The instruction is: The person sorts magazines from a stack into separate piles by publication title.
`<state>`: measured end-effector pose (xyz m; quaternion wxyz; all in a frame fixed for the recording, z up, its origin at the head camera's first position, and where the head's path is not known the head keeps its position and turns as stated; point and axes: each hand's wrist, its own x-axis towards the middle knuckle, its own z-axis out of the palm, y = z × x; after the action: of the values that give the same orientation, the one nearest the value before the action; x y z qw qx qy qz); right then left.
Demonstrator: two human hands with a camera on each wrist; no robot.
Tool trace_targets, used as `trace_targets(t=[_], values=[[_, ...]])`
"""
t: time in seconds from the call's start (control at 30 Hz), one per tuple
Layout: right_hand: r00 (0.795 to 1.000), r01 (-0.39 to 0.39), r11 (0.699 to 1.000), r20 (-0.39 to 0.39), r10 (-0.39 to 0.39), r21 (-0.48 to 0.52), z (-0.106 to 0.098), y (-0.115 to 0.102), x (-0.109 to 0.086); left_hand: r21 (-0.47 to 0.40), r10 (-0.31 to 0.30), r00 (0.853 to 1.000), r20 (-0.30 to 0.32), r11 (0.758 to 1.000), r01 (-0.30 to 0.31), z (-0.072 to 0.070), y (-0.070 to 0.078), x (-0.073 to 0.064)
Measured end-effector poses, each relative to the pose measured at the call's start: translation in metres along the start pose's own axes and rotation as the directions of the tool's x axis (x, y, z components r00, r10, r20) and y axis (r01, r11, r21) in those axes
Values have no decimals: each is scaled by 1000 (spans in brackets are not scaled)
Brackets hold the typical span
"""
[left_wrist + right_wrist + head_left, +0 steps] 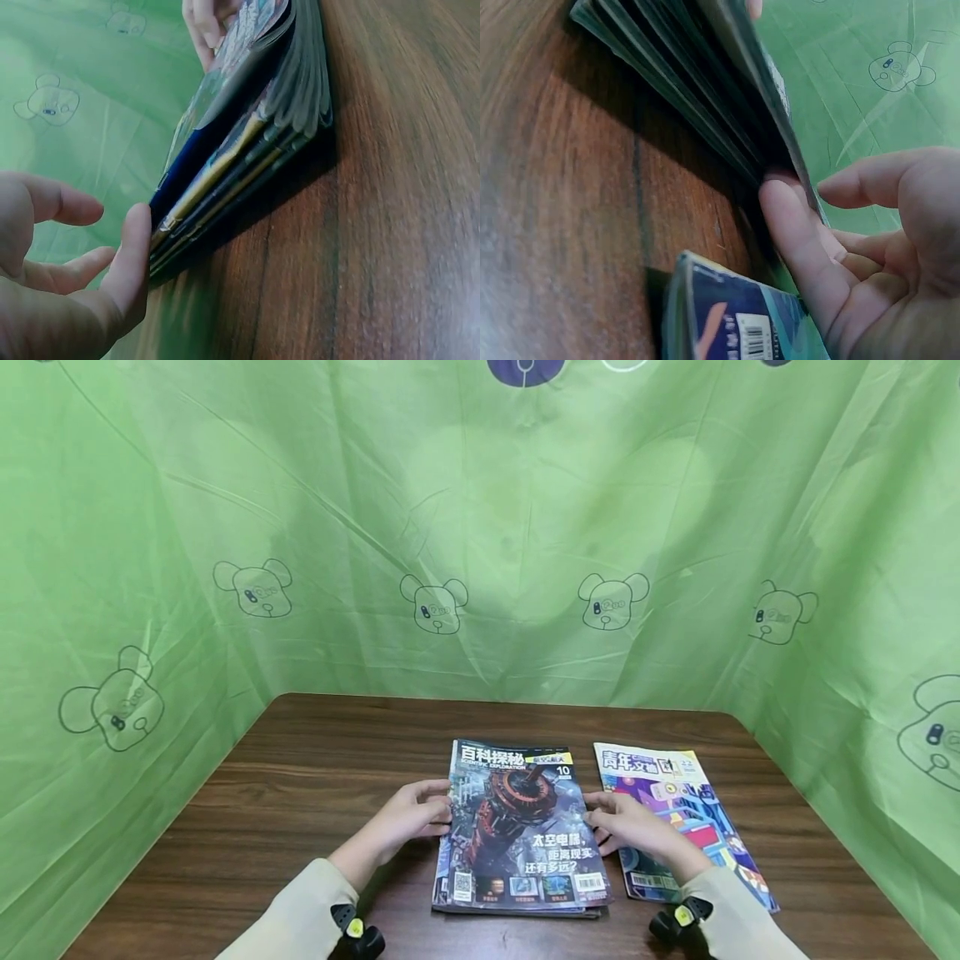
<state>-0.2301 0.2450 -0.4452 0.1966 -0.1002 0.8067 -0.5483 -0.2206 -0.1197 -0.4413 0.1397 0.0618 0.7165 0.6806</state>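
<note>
Curtained booth: green cloth point(517, 485), wooden table point(330, 752)

Left magazine point(517, 831): dark blue-grey, red-orange motif. Right magazine point(708, 814): white top, purple and blue below. Table point(337, 756): brown, dark-streaked.

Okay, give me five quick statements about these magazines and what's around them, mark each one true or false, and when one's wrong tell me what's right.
1. A dark-blue paper magazine tops a stack of several magazines. True.
2. A white-topped, purple-and-blue paper magazine lies on the brown wood-grain table. True.
3. The purple-and-blue magazine lies left of the stack. False: it lies to the right.
4. The left-hand grip and right-hand grip touch opposite sides of the stack. True.
5. Plain red fabric hangs behind the table. False: bear-printed green cloth hangs there.
</note>
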Motion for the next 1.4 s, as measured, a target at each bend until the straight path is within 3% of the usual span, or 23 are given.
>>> trace_targets(t=[0.3, 0.5, 0.8, 1.1, 1.4], values=[[999, 44, 999, -17, -43, 25, 0, 0, -1, 0, -28, 1000, -1, 1000, 28, 3, 3, 1], [1000, 23, 989, 5, -24, 146, -2, 0, 0, 15, -28, 999, -15, 999, 28, 5, 0, 2], [997, -23, 945, 73, -1, 326, -5, -1, -1, 17, -5, 999, -32, 1000, 6, 6, 3, 3], [996, 8, 947, 78, -35, 322, -4, 0, -2, 16, -28, 999, -31, 999, 29, 6, 2, 3], [998, 42, 960, 38, -55, 275, 1, 0, 1, 17, -5, 998, -66, 1000, 7, 5, 1, 4]])
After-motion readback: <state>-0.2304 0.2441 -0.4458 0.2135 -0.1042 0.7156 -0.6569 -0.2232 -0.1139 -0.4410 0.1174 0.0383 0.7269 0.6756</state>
